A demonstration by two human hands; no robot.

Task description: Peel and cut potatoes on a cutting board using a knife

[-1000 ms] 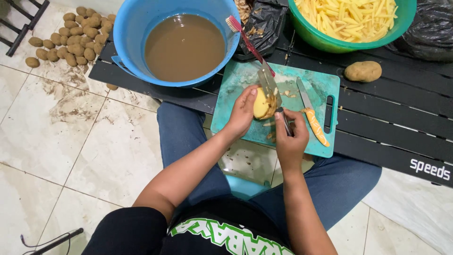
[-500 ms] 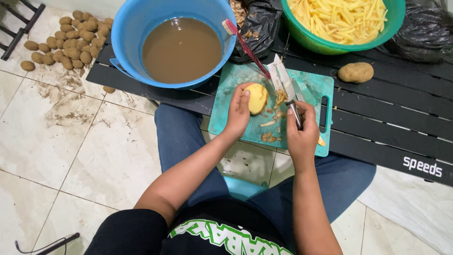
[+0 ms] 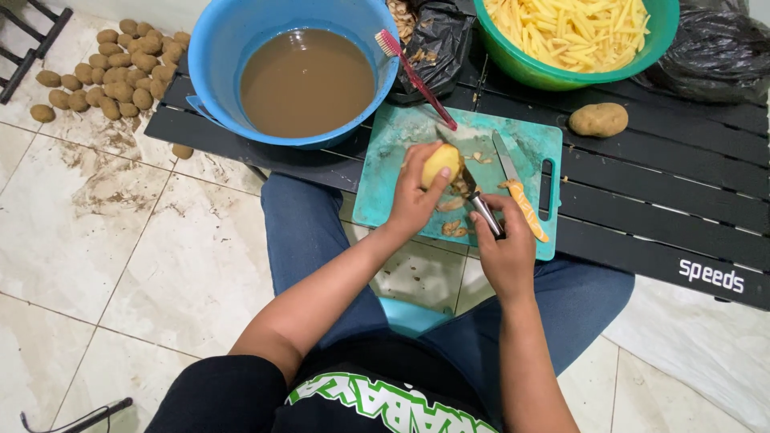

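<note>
My left hand (image 3: 415,199) grips a partly peeled yellow potato (image 3: 442,163) over a teal cutting board (image 3: 385,184). My right hand (image 3: 501,240) holds a metal-handled peeler (image 3: 478,200) with its blade against the potato's right side. Brown peel scraps (image 3: 454,228) lie on the board below the potato. A knife with an orange handle (image 3: 521,196) rests on the board just right of my right hand.
A blue basin of muddy water (image 3: 305,80) with a red toothbrush (image 3: 413,74) on its rim stands on the black slatted table (image 3: 666,200). A green bowl of cut potato sticks (image 3: 573,32), one whole potato (image 3: 598,119), black bags (image 3: 706,48) and a floor pile of potatoes (image 3: 112,76) surround it.
The peeler has come down from beside the potato to its right side. My left hand has turned the potato slightly and both hands sit lower on the board.
</note>
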